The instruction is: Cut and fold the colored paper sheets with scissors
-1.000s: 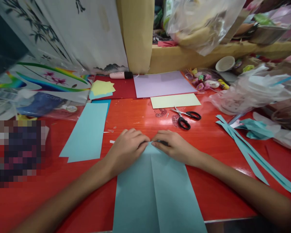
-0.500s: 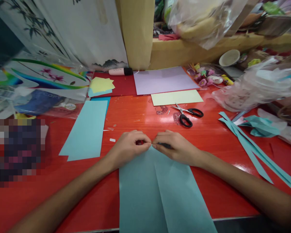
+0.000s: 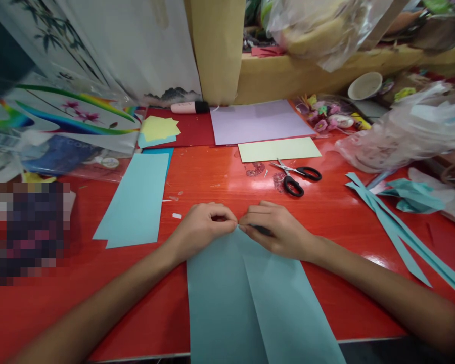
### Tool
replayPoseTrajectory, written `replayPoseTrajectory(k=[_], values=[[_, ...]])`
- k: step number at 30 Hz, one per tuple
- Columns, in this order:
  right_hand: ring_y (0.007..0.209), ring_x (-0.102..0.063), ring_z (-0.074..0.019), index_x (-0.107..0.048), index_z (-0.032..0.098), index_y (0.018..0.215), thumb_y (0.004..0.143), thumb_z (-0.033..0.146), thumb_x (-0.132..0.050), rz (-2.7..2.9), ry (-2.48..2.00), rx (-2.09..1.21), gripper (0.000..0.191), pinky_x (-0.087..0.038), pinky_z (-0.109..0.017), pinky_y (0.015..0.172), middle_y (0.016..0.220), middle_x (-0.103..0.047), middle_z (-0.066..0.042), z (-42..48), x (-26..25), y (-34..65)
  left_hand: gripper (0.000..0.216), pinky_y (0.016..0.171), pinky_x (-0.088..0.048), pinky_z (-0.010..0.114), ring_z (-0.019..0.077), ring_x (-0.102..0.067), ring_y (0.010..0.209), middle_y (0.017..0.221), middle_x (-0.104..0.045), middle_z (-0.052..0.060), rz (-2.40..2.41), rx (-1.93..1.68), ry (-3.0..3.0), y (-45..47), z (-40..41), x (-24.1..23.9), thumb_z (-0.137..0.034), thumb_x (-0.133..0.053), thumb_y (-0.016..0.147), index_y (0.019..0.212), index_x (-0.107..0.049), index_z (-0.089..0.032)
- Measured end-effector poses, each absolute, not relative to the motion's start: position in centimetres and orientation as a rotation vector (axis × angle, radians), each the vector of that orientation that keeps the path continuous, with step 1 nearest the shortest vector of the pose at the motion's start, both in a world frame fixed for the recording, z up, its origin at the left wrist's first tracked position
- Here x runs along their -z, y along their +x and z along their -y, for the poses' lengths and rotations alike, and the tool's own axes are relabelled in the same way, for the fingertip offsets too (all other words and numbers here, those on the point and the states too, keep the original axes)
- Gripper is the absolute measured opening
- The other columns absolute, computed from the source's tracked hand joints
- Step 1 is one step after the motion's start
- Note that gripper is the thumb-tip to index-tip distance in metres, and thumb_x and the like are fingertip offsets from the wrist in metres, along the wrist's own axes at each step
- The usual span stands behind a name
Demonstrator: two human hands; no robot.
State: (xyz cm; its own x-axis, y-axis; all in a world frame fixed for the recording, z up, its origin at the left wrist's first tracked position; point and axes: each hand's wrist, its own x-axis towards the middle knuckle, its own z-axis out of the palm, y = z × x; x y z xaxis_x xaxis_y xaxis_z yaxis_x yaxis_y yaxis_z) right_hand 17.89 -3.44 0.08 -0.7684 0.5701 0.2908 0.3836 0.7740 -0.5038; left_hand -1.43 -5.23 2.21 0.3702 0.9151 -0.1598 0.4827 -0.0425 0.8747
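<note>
A light-blue sheet of paper [image 3: 246,303] with a centre crease lies on the red table [image 3: 220,177] and reaches past the near edge. Both my hands meet at its far end. My left hand [image 3: 202,227] is curled, its fingertips pinching the paper's top edge at the crease. My right hand [image 3: 276,230] is curled too, fingers pressed on the same top edge from the other side. The paper's far corners are hidden under my hands.
Black-handled scissors [image 3: 296,178] lie just beyond my right hand. Another light-blue sheet [image 3: 136,202] lies to the left. A pale yellow sheet [image 3: 278,149] and a lilac sheet [image 3: 258,121] lie further back. Blue paper strips [image 3: 398,235] and plastic bags [image 3: 402,131] crowd the right side.
The blue sheet has shifted slightly and now slants a little to the right. My fingertips have drawn closer into a pinch at its top edge.
</note>
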Motion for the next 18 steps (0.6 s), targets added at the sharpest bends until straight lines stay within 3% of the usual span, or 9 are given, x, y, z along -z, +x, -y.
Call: replayPoseTrajectory(k=[10, 18], values=[[0.064, -0.049, -0.0101, -0.06, 0.015, 0.081, 0.088, 0.02, -0.041, 2.552, -0.748, -0.534, 0.021, -0.032, -0.026, 0.063, 0.071, -0.058, -0.001, 3.44, -0.16, 17.73, 0.014, 0.057, -0.037, 0.022, 0.0109, -0.049, 0.065, 0.069, -0.056, -0.003, -1.284, -0.516, 1.732, -1.21, 5.61, -2.9, -0.026, -0.049, 0.077, 0.071, -0.059, -0.018], [0.067, -0.055, -0.0095, -0.064, 0.017, 0.085, 0.084, 0.022, -0.053, 2.386, -0.952, -0.83, 0.013, -0.038, -0.022, 0.064, 0.077, -0.064, -0.001, 3.52, -0.88, 17.59, 0.014, 0.061, -0.038, 0.023, 0.0114, -0.052, 0.07, 0.076, -0.059, -0.002, -1.292, -0.553, 1.849, -1.15, 5.58, -3.02, -0.025, -0.049, 0.079, 0.075, -0.06, -0.019]])
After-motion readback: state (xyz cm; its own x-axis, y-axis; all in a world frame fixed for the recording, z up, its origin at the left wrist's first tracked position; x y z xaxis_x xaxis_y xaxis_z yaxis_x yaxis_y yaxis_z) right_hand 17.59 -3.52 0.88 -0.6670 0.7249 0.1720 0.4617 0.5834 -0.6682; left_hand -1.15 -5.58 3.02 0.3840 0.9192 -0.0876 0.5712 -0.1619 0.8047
